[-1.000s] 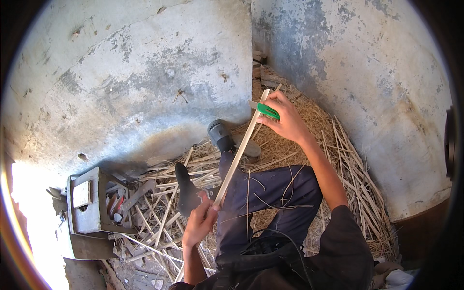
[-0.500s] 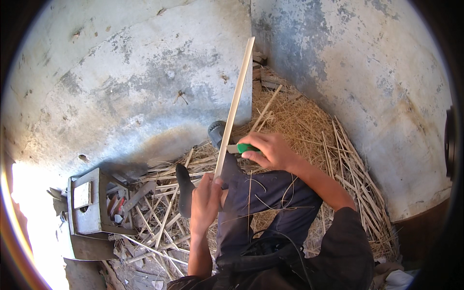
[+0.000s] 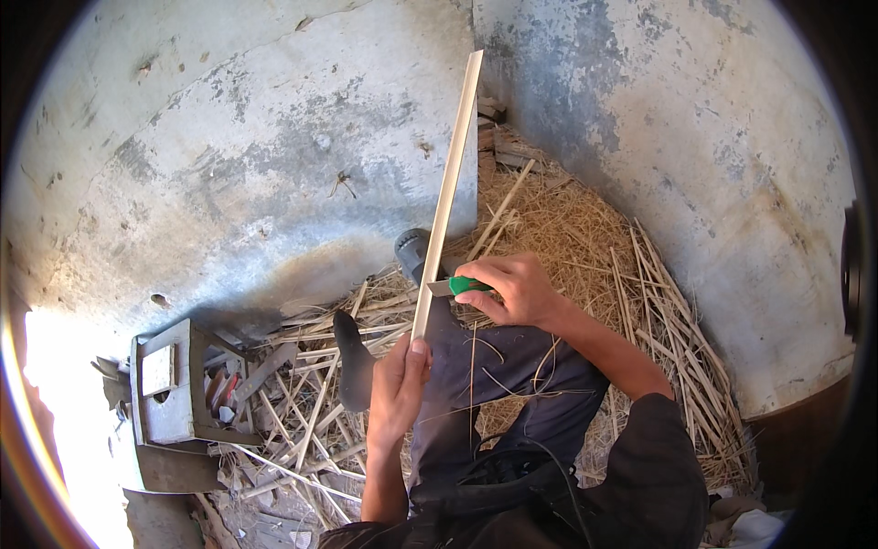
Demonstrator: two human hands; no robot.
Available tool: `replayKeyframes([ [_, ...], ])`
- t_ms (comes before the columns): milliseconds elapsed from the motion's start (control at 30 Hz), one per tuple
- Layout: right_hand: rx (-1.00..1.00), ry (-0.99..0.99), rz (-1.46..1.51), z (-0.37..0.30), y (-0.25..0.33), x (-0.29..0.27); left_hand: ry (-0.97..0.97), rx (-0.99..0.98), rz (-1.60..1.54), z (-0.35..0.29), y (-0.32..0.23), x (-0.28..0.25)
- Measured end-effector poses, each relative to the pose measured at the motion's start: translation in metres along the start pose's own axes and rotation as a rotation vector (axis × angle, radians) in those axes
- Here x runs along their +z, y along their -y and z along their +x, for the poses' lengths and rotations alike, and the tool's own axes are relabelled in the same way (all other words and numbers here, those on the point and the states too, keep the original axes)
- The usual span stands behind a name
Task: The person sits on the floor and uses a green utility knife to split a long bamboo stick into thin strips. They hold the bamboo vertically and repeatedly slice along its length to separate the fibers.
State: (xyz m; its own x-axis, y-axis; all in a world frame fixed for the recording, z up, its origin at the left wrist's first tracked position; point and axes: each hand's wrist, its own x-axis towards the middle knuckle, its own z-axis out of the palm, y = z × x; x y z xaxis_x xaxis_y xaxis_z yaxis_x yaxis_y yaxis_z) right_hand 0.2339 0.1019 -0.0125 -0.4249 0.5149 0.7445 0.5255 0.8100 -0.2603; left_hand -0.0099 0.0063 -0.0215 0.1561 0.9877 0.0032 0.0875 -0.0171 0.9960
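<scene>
The pale wooden strip (image 3: 446,192) stands nearly upright over your lap, its lower end gripped in your left hand (image 3: 400,389). Your right hand (image 3: 515,291) is closed around a green-handled knife (image 3: 460,286), its blade touching the strip's right edge just above your left hand. Behind the strip rises a grey concrete wall (image 3: 274,156); straw (image 3: 567,229) lies to its right.

Left hand (image 3: 395,389) grips a pale reed strip (image 3: 448,192); right hand (image 3: 517,291) presses a green-handled knife (image 3: 457,286) against it.
</scene>
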Motion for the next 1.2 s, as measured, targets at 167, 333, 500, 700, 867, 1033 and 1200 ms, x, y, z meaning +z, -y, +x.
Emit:
replayKeyframes([
  [167, 0.041, 0.008, -0.034, -0.001, -0.002, -0.003, 0.009, 0.000, 0.024, -0.002, 0.002, -0.004],
  [333, 0.090, -0.007, -0.025, 0.001, -0.007, -0.007, 0.011, 0.025, -0.007, -0.006, 0.014, -0.004],
  [500, 0.162, 0.036, -0.041, -0.001, -0.010, -0.009, 0.017, 0.044, 0.050, -0.010, 0.023, -0.009],
  [700, 0.188, 0.057, -0.031, 0.000, -0.014, -0.011, 0.020, 0.080, 0.112, -0.013, 0.029, -0.012],
  [867, 0.212, -0.015, -0.064, -0.005, -0.030, -0.010, 0.015, 0.036, 0.178, -0.022, 0.038, -0.012],
  [1033, 0.226, 0.066, -0.068, -0.006, -0.030, -0.014, 0.017, -0.037, 0.126, -0.028, 0.036, -0.013],
  [1200, 0.248, 0.032, -0.048, -0.005, -0.036, -0.016, 0.030, -0.010, 0.102, -0.030, 0.037, -0.012],
])
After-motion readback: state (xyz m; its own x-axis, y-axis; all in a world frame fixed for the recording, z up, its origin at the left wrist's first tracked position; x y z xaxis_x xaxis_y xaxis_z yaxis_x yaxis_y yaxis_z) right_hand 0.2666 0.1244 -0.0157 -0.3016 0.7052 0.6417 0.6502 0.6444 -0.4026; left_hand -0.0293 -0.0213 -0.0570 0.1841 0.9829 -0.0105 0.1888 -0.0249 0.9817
